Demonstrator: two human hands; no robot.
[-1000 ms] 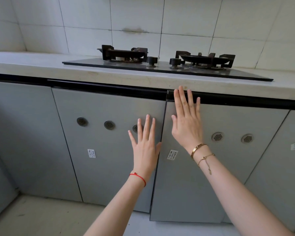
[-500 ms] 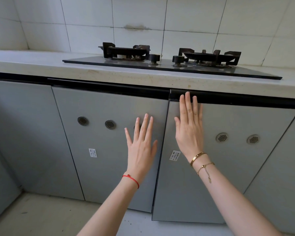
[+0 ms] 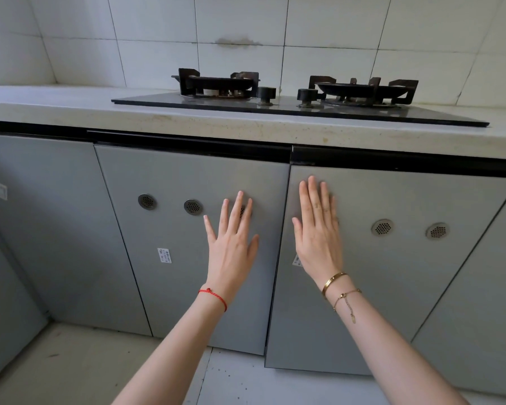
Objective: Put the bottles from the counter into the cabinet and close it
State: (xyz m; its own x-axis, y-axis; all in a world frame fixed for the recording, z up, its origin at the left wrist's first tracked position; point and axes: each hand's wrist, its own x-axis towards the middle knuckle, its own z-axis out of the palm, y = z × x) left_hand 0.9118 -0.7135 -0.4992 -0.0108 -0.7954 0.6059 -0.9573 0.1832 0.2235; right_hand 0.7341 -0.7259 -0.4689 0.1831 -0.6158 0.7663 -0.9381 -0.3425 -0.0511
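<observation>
Grey cabinet under the counter (image 3: 70,112): left door (image 3: 170,258) and right door (image 3: 392,273) both swung to, meeting at a narrow centre seam. Each carried round vent grilles and a small white sticker. Right door stood slightly proud at bottom edge. No bottles seen.

left hand (image 3: 231,252) covers third door vent | right hand (image 3: 319,241) half-hides door sticker | sticker print unreadable

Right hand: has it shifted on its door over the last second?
Yes. The right hand has slid down its cabinet door: its fingers, earlier reaching the black handle strip, now sit below it.
</observation>
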